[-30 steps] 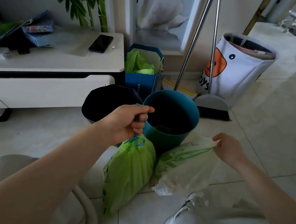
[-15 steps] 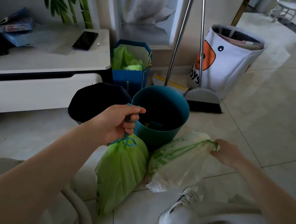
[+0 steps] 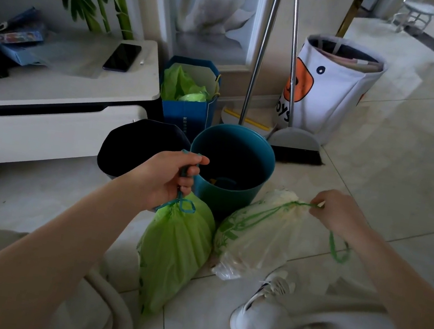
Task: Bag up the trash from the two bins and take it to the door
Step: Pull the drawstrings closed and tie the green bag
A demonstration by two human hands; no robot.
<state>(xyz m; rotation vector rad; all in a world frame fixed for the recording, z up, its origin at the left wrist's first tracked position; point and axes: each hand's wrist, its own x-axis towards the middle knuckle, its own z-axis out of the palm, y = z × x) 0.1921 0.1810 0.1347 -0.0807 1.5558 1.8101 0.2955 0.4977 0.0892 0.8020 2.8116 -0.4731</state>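
My left hand (image 3: 166, 177) grips the teal drawstring of a full green trash bag (image 3: 174, 245) that rests on the floor, its neck cinched. My right hand (image 3: 338, 210) pinches the green drawstring of a clear trash bag (image 3: 258, 239) lying beside it; a loop of string hangs under the wrist. Behind the bags stand a teal bin (image 3: 234, 167), with a scrap at its bottom, and a black bin (image 3: 139, 146) to its left.
A white low cabinet (image 3: 58, 99) with a phone (image 3: 122, 57) stands at the left. A blue paper bag (image 3: 190, 94) with green stuff, a broom and dustpan (image 3: 294, 144), and a white toy basket (image 3: 333, 89) line the wall. My knees and shoe (image 3: 266, 291) are below.
My right hand has pulled the clear bag's drawstring out to the right, cinching the neck, and a string loop now hangs free. The left hand keeps its hold on the green bag.
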